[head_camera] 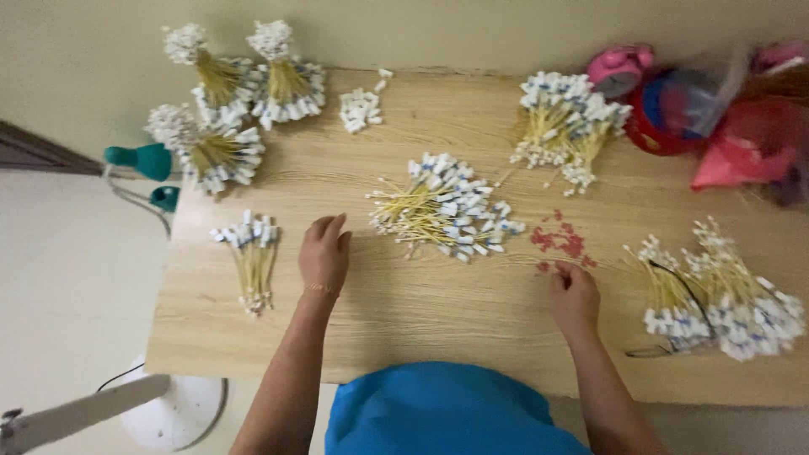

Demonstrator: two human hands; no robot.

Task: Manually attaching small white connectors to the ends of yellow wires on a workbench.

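Sticks (445, 211) lie between flat left hand (324, 253) and seemingly pinching right hand (574, 295), red bits (560, 240) beside

Pale wood-grain table (404, 320); yellow-stemmed sticks (442, 206) with white-and-blue tips; scattered red bits (560, 240); teal clamp (143, 160); blue garment (438, 413); pink-red bag (750, 143)

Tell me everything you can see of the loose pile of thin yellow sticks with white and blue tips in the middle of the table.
The loose pile of thin yellow sticks lies flat and unbundled on the light wooden table, sticks fanned leftward, white and blue tips heaped to the right. It looks like slim wood or plastic. The left hand rests just left of it, seemingly not touching.
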